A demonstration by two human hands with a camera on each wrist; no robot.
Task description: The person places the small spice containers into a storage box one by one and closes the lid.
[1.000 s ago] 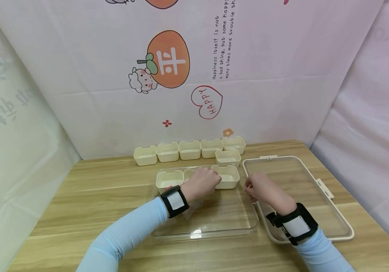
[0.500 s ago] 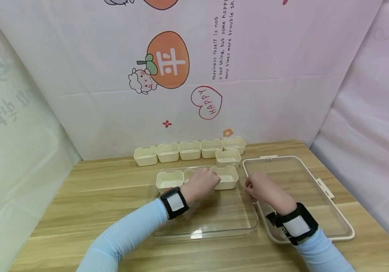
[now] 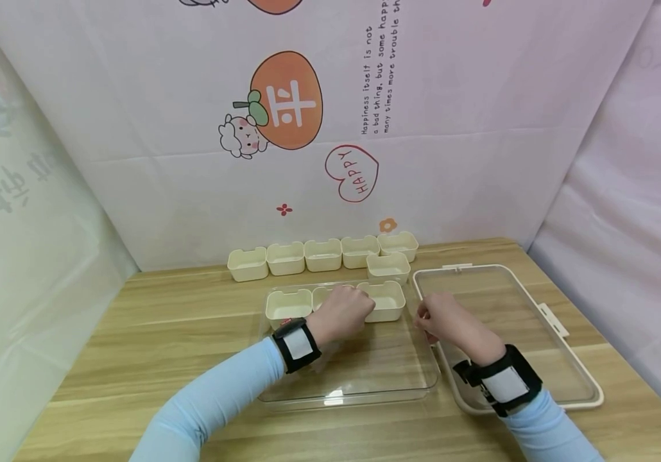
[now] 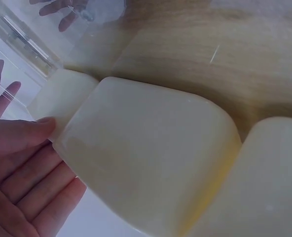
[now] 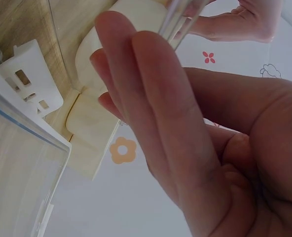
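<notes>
My left hand (image 3: pixel 342 312) is over the back of a clear plastic storage box (image 3: pixel 359 378), pinching the rim of the rightmost small cream bin (image 3: pixel 387 305). In the left wrist view its thumb (image 4: pixel 46 127) lies on this bin's front, with the fingers behind. A middle cream bin (image 4: pixel 151 148), partly hidden by the hand in the head view, and a left cream bin (image 3: pixel 287 307) stand beside it in the box. My right hand (image 3: pixel 452 321) grips the box's right wall, which passes between thumb and fingers (image 5: pixel 161 84) in the right wrist view.
A clear lid with a cream frame (image 3: pixel 515 340) and side clips (image 3: pixel 553 320) lies right of the box, under the right forearm. Behind stands a row of several cream bins (image 3: pixel 323 255), with another bin (image 3: pixel 388 267) in front of its right end. A printed cloth (image 3: pixel 192 205) hangs behind the wooden table (image 3: pixel 151 333).
The rightmost bin in the box has shifted slightly left, toward the middle bin, with my left hand on it. My right hand has stayed at the box wall.
</notes>
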